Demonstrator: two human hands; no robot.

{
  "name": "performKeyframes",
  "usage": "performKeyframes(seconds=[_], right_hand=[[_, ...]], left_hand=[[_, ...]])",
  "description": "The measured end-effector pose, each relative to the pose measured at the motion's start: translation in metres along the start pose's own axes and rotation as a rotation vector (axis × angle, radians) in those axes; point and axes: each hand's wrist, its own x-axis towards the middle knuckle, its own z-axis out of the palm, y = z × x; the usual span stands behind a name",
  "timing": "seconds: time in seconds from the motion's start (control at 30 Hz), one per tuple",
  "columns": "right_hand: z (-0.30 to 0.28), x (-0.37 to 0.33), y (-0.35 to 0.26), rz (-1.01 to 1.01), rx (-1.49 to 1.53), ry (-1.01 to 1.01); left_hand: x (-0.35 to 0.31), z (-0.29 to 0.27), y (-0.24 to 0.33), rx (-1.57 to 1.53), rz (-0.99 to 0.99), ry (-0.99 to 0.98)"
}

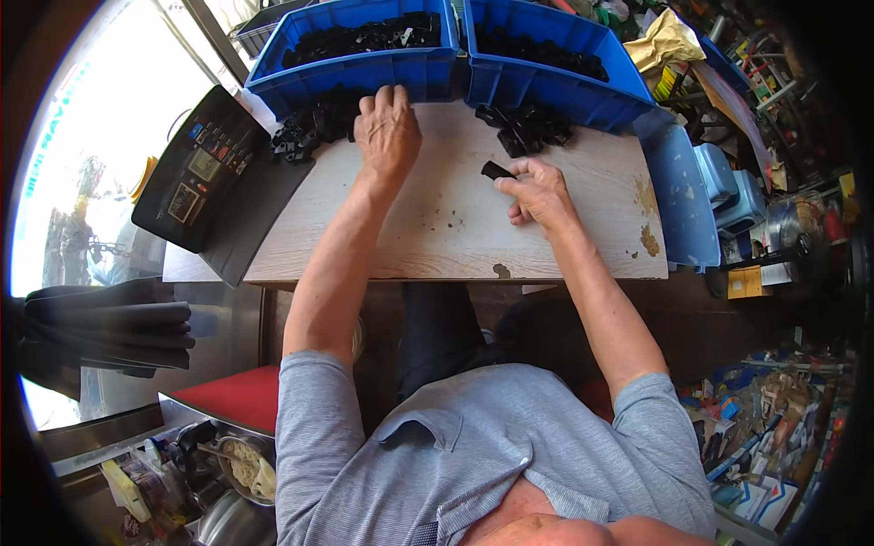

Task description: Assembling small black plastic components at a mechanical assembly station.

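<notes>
My right hand (539, 193) is over the right part of the white wooden table (446, 241). Its thumb and fingers pinch a small black plastic part (496, 170), which sticks out to the left. My left hand (389, 136) reaches to the far side of the table, with its fingers curled down beside a loose heap of black parts (314, 127). Whatever lies under those fingertips is hidden. A second heap of black parts (526, 130) lies farther back than my right hand, in front of the right blue bin (555, 91).
The left blue bin (364, 77) also holds many black pieces. At the table's left edge leans a dark panel (200, 168) with small pictures on it. Light-blue plastic containers (678, 196) stand off the right edge. Cluttered shelves (765, 437) fill the lower right.
</notes>
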Motion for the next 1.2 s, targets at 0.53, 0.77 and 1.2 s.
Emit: performKeyframes(seconds=[0.53,0.77,1.2], right_hand=[[-0.139,0.019,0.034,0.067,0.376,0.657],[-0.086,0.028,0.006,0.156,0.193,0.357],[-0.040,0.066,-0.016,0.228,-0.085,0.315]], left_hand=[[-0.017,0.003,-0.027,-0.148,0.149,-0.140],[-0.015,-0.004,-0.035,-0.221,0.101,-0.159],[-0.027,0.002,-0.028,-0.231,0.138,-0.130]])
